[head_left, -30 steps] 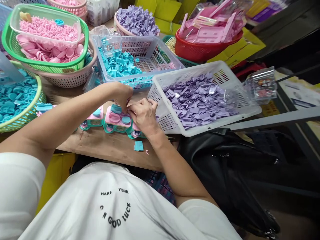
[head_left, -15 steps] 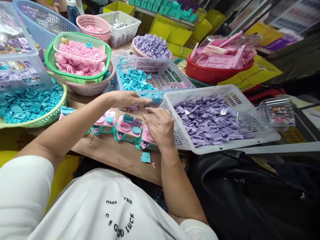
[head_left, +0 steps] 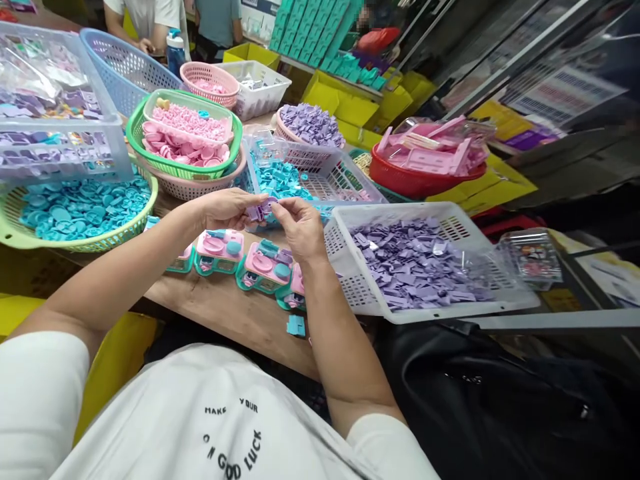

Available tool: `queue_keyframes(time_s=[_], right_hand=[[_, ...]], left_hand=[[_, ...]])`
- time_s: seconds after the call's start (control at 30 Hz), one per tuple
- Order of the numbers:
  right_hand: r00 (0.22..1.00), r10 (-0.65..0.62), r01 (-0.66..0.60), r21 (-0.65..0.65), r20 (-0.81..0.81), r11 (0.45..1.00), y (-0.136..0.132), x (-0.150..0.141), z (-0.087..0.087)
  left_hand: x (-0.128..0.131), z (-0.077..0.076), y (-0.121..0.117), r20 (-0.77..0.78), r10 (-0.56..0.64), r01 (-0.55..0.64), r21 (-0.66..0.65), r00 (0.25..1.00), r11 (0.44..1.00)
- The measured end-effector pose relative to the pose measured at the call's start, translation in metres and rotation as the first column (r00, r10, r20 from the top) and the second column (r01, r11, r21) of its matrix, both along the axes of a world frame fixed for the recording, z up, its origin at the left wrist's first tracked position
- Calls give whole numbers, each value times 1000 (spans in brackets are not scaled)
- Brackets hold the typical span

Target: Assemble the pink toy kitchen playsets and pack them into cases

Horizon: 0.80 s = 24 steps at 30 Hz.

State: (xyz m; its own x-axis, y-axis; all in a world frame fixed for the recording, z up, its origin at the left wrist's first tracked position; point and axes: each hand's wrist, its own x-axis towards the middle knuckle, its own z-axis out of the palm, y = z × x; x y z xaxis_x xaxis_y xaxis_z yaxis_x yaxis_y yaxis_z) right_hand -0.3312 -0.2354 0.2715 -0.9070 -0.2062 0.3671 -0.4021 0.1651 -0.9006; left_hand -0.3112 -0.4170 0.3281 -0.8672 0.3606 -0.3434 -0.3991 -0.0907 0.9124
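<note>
Pinching a small purple plastic piece [head_left: 259,211] between the fingers [head_left: 254,199] of left hand [head_left: 224,208] and right hand [head_left: 304,230]; likely light, stiff, slightly slippery, best held by its edges.

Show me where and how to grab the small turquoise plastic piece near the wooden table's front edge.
Probably pinch the turquoise plastic piece by its left and right edges, from above and the front. It lies flat on the wooden table, so those edges look easiest. Pink-and-turquoise plastic toys stand behind, and the bare right forearm is at its right, leaving the front freer.
</note>
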Motion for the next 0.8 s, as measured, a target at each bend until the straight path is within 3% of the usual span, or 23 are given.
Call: queue_keyframes(time_s=[0.13, 0.23, 0.4, 0.63, 0.7, 0.8], right_hand=[[996, 15, -7, -87, 91, 996, -7, -9, -4], [991, 65, -56, -84, 115, 995, -12, -14, -4], [979, 136, -119, -120, 151, 986, -15, -17, -1], [867, 276, -91, -411, 416, 907, 0, -21, 12], [857, 281, -110, -379, 433, 919, -2, -19, 15], [916, 174, -135, -130, 361, 982, -14, -11, 18]], left_hand=[[-2, -5, -8, 26, 90, -91, 22, 996, 996], [-4, -8, -13, -36, 147, -147, 15, 988, 989], [-8, -11, -22, -37, 127, -122, 108, 991, 987], [-21, -20, -16, 125, 162, -185, 203, 979, 961], [-23, -21, -9, 128, 188, -209, 182, 974, 961], [-22, -19, 3, 87, 219, -231, 174, 972, 957]])
